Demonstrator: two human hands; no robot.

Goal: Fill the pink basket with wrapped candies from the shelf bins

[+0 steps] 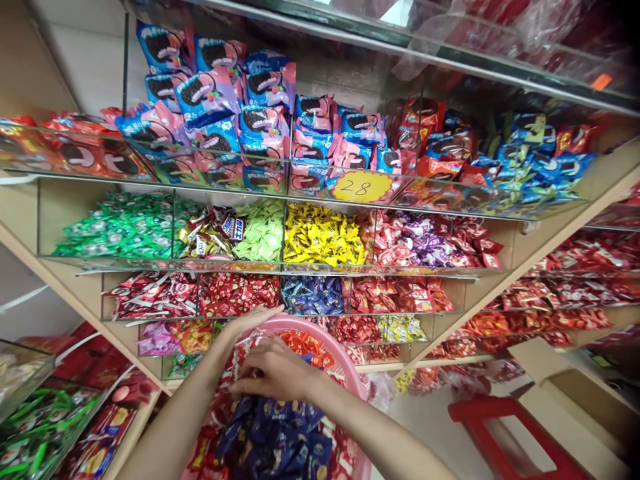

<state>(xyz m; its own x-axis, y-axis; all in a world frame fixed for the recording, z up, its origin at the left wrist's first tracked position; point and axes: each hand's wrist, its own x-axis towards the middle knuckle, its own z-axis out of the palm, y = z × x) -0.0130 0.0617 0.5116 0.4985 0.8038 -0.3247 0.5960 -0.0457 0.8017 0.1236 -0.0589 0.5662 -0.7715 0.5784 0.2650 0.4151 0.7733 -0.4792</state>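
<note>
A pink plastic basket full of wrapped candies is in front of me. Dark blue packets lie on top in the near part, red ones toward the far side. Along the basket's far-left rim, my left hand lies with its fingers stretched toward the shelf; whether it presses on the rim is unclear. Over the candies inside, my right hand is palm down with bent fingers apart from the thumb. I make out nothing held in it, though its palm is hidden.
Stepped shelves with clear dividers hold blue-and-pink cookie packets, green candies and yellow candies. A yellow price tag reads 28. At right are a red plastic stool and an open cardboard box.
</note>
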